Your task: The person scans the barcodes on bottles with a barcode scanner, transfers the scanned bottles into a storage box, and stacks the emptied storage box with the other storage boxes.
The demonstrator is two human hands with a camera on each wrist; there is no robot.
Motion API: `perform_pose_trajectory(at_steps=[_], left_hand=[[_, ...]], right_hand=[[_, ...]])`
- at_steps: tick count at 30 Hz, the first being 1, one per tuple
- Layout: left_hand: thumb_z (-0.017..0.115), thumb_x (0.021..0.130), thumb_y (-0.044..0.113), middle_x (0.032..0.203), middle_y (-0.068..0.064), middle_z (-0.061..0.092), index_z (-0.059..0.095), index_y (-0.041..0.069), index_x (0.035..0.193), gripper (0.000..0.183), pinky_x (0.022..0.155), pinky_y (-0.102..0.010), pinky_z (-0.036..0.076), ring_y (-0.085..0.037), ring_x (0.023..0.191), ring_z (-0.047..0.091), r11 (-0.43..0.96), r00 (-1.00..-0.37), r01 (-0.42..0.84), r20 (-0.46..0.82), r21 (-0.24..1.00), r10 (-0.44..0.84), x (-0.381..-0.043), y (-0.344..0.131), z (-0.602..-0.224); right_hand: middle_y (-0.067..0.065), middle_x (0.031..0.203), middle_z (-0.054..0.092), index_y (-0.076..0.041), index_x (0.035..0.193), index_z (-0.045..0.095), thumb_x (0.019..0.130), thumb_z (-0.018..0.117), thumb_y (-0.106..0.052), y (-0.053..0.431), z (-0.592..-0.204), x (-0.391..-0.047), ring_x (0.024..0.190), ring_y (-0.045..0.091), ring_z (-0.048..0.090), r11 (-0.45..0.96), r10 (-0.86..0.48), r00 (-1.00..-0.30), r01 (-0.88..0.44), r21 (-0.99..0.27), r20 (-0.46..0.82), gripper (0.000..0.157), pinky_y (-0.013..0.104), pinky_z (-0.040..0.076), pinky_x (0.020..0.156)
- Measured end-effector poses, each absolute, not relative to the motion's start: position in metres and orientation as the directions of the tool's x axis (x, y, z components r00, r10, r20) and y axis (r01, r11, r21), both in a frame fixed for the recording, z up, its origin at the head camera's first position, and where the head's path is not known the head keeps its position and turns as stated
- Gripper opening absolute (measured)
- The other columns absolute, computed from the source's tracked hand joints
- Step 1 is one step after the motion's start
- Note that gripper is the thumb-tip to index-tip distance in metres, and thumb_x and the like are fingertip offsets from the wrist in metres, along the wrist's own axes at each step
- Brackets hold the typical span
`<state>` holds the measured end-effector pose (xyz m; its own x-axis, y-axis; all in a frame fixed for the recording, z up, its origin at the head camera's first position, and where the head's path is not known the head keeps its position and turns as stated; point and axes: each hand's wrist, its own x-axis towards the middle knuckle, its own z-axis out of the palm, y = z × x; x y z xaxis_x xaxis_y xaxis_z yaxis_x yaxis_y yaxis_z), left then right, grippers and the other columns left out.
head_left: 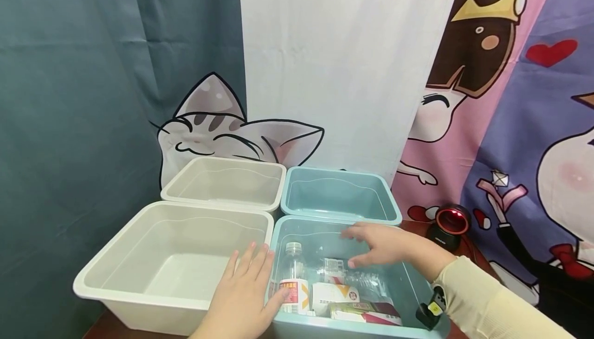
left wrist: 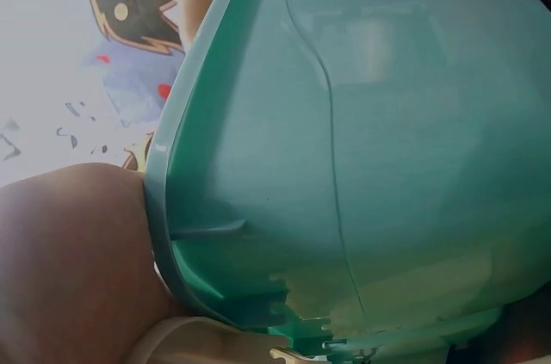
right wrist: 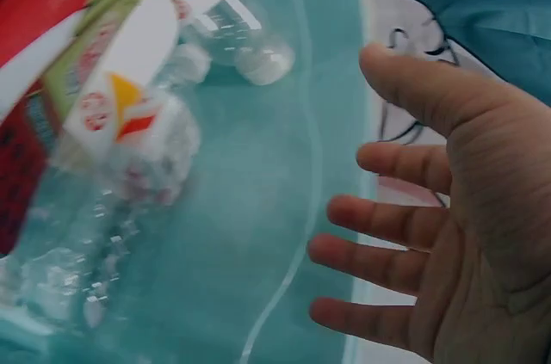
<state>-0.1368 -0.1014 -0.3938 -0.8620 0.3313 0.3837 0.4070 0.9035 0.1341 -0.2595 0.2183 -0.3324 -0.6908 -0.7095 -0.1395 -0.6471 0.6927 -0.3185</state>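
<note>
My right hand [head_left: 378,243] hovers over the front blue bin [head_left: 355,321], fingers spread and holding nothing. In the right wrist view its fingers [right wrist: 387,218] overlap the bin's rim. Inside the bin stands a clear plastic bottle [head_left: 293,267] with a red and white label. Beside it lie a white carton with an orange mark [head_left: 335,293], a green and maroon carton [head_left: 366,312] and a crumpled clear bottle [head_left: 368,283]. My left hand [head_left: 246,292] has straight fingers and overlaps the edge between the front white bin [head_left: 111,277] and the blue bin; its thumb is right at the blue rim.
Behind stand another white bin [head_left: 223,163] and another blue bin [head_left: 341,176]. To the right sits a black scanner with a red light [head_left: 450,223] on the brown table [head_left: 466,248]. Curtains with cartoon prints [head_left: 325,60] hang behind the bins.
</note>
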Motion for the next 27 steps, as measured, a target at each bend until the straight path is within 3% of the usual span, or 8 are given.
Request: perform_pose_trajectory(at_steps=[6, 10, 15, 20, 23, 27], left_hand=[[0.050, 0.098, 0.057, 0.151, -0.013, 0.050, 0.055, 0.000, 0.142, 0.072, 0.119, -0.059, 0.023, -0.034, 0.148, 0.034, 0.906, -0.863, 0.403, 0.384, 0.127, 0.329, -0.137, -0.100, -0.393], [0.051, 0.098, 0.056, 0.150, -0.013, 0.052, 0.055, 0.000, 0.143, 0.072, 0.119, -0.058, 0.022, -0.034, 0.148, 0.034, 0.909, -0.859, 0.400, 0.395, 0.118, 0.326, -0.138, -0.100, -0.394], [0.051, 0.098, 0.056, 0.150, -0.014, 0.051, 0.054, -0.001, 0.143, 0.073, 0.119, -0.056, 0.026, -0.034, 0.145, 0.038, 0.911, -0.856, 0.396, 0.403, 0.112, 0.323, -0.138, -0.100, -0.395], [0.050, 0.099, 0.056, 0.151, -0.013, 0.051, 0.055, -0.001, 0.142, 0.072, 0.118, -0.056, 0.028, -0.034, 0.144, 0.040, 0.912, -0.859, 0.393, 0.399, 0.118, 0.319, -0.137, -0.100, -0.396], [0.048, 0.100, 0.056, 0.151, -0.013, 0.050, 0.055, -0.001, 0.142, 0.072, 0.119, -0.058, 0.025, -0.034, 0.146, 0.037, 0.911, -0.858, 0.397, 0.396, 0.110, 0.326, -0.137, -0.100, -0.396], [0.047, 0.100, 0.057, 0.152, -0.012, 0.049, 0.055, -0.001, 0.142, 0.072, 0.119, -0.058, 0.022, -0.033, 0.147, 0.035, 0.913, -0.855, 0.397, 0.399, 0.094, 0.331, -0.137, -0.100, -0.396]], right_hand=[[0.005, 0.128, 0.060, -0.019, 0.137, 0.058, 0.086, 0.079, -0.037, 0.217, -0.338, -0.254, 0.113, 0.033, 0.063, 0.772, -0.628, -0.650, -0.450, -0.449, -0.428, 0.058, 0.044, 0.055, 0.090], [-0.003, 0.119, 0.063, -0.026, 0.130, 0.062, 0.081, 0.082, -0.031, 0.215, -0.340, -0.255, 0.107, 0.019, 0.064, 0.813, -0.578, -0.594, -0.363, -0.454, -0.560, 0.052, 0.033, 0.056, 0.083], [-0.010, 0.107, 0.066, -0.026, 0.120, 0.065, 0.081, 0.082, -0.028, 0.211, -0.344, -0.260, 0.096, 0.004, 0.063, 0.801, -0.597, -0.439, -0.384, -0.460, -0.672, 0.043, 0.024, 0.054, 0.079], [-0.015, 0.103, 0.065, -0.026, 0.114, 0.066, 0.083, 0.080, -0.025, 0.202, -0.355, -0.262, 0.092, -0.001, 0.061, 0.769, -0.603, -0.321, -0.478, -0.424, -0.730, 0.034, 0.020, 0.052, 0.079], [-0.016, 0.097, 0.064, -0.028, 0.110, 0.064, 0.082, 0.081, -0.023, 0.196, -0.363, -0.259, 0.087, -0.001, 0.059, 0.759, -0.592, -0.297, -0.518, -0.395, -0.749, 0.033, 0.019, 0.052, 0.077], [-0.013, 0.094, 0.063, -0.028, 0.106, 0.061, 0.080, 0.083, -0.017, 0.190, -0.368, -0.254, 0.083, 0.001, 0.057, 0.784, -0.557, -0.321, -0.509, -0.357, -0.766, 0.035, 0.020, 0.051, 0.074]])
